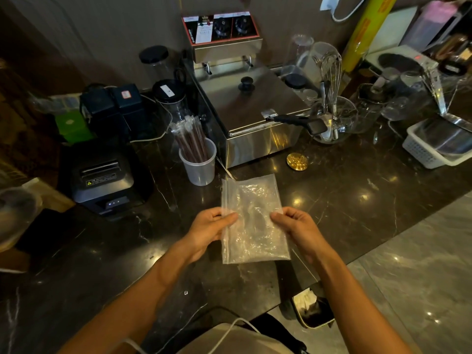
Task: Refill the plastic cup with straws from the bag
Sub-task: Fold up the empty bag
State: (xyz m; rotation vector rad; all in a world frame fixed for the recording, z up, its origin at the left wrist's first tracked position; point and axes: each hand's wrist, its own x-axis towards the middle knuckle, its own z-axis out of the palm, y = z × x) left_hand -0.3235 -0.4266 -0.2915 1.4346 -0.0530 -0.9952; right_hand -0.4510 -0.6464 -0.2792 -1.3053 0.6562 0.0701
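While the straws (191,139) are standing in the plastic cup (200,163), left hand (210,229) and right hand (296,225) are pinching the empty-looking bag (252,215), so little is left

Between the left hand (212,226) and the right hand (296,226) lies a bag (252,218) of thin clear plastic, crinkled and shiny. Under both hands the countertop (344,200) is dark polished stone with pale veins, glossy enough to mirror lights. Beyond the left hand, a frosted translucent plastic cup (200,167) holds dark straws (190,139) in clear glossy wrappers. Further beyond stands a brushed stainless-steel fryer (255,103). Left of the left hand, the receipt printer (102,175) is matt black plastic.
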